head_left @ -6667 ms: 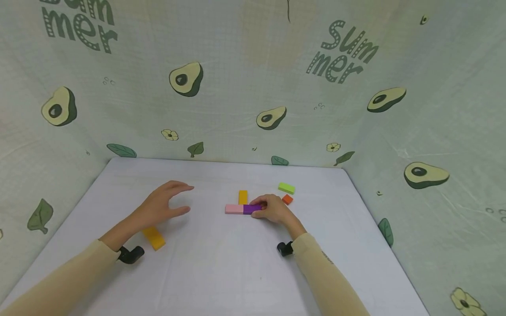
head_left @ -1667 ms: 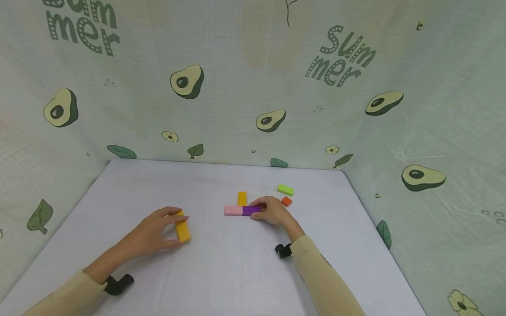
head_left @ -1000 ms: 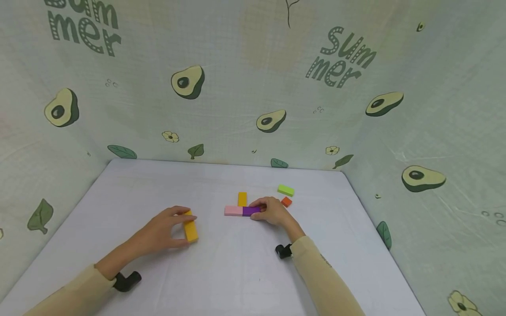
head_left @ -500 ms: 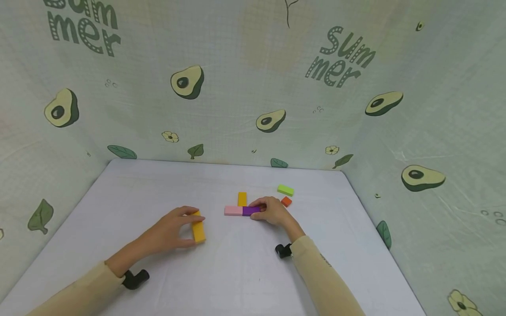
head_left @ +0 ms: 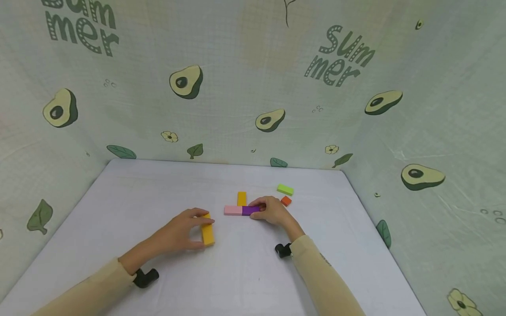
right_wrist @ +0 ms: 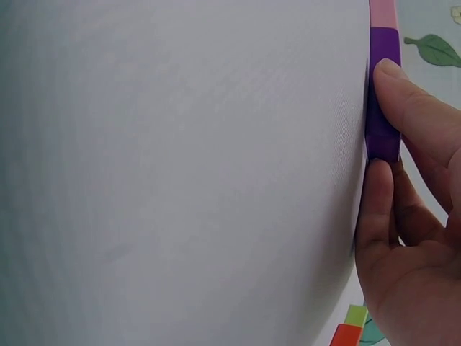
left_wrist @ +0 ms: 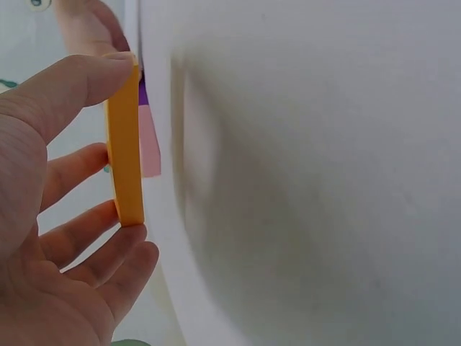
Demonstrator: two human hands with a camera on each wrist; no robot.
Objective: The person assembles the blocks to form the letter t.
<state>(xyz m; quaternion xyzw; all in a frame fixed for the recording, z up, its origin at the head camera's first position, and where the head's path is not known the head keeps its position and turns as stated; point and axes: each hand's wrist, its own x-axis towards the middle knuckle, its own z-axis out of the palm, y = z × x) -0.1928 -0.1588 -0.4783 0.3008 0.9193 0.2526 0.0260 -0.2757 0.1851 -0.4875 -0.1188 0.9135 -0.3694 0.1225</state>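
Observation:
My left hand (head_left: 178, 231) pinches a yellow-orange block (head_left: 207, 233) lengthwise, thumb at its near end and fingertips at the far end. In the left wrist view this block (left_wrist: 126, 148) stands off from its shadow on the white surface. My right hand (head_left: 273, 211) grips a purple block (head_left: 249, 211), and in the right wrist view the thumb rests along the side of the purple block (right_wrist: 384, 108). End to end with the purple one lies a pink block (head_left: 233, 210). Behind these two, a second yellow-orange block (head_left: 242, 198) points away from them.
A lime green block (head_left: 285, 189) and a small orange-red block (head_left: 286, 201) lie just beyond my right hand. The white tabletop (head_left: 221, 281) is enclosed by hanging cloth (head_left: 229, 131) printed with avocados at the back and both sides.
The yellow-orange block that lay beside my left wrist is now in my left hand, which has carried it steadily rightward toward the pink block. My right hand has stayed on the purple block.

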